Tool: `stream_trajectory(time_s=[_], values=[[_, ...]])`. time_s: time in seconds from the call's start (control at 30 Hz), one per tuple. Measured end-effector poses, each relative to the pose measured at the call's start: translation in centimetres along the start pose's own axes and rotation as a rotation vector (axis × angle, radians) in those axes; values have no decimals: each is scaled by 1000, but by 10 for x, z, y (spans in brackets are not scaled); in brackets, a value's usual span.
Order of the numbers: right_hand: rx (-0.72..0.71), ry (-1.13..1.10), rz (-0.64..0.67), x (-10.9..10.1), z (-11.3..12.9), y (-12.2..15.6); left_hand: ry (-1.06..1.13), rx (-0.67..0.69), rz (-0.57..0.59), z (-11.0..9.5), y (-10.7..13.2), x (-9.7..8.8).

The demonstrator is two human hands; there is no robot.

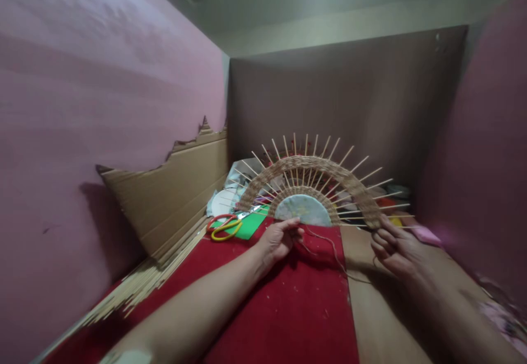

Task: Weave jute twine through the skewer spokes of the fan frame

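A half-round woven fan frame stands upright, its thin sticks spreading out like rays through two arched bands of woven brown cord. A pale patterned half disc forms its centre. My left hand is closed in a pinch on the bottom edge of the fan frame, below the half disc. At the right end of the outer woven band, my right hand grips the frame between thumb and fingers. A loose length of brown cord hangs between both hands, sagging over the red cloth.
Scissors with red and yellow handles lie on a green sheet. Many thin sticks lie along the left of the red cloth. Cut cardboard leans on the pink wall; a brown board lies right.
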State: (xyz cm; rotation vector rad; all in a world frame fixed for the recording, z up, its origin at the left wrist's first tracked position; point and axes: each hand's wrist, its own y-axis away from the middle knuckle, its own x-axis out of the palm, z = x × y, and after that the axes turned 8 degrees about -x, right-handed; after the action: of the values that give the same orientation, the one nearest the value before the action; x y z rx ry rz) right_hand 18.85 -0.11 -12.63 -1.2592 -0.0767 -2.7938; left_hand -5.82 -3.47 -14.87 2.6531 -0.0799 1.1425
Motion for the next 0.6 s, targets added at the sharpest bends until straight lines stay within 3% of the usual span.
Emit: stream_trajectory(time_s=[0.6], values=[[-87, -23, -8, 6, -16, -3, -63, -45, -44, -11, -5, -8]])
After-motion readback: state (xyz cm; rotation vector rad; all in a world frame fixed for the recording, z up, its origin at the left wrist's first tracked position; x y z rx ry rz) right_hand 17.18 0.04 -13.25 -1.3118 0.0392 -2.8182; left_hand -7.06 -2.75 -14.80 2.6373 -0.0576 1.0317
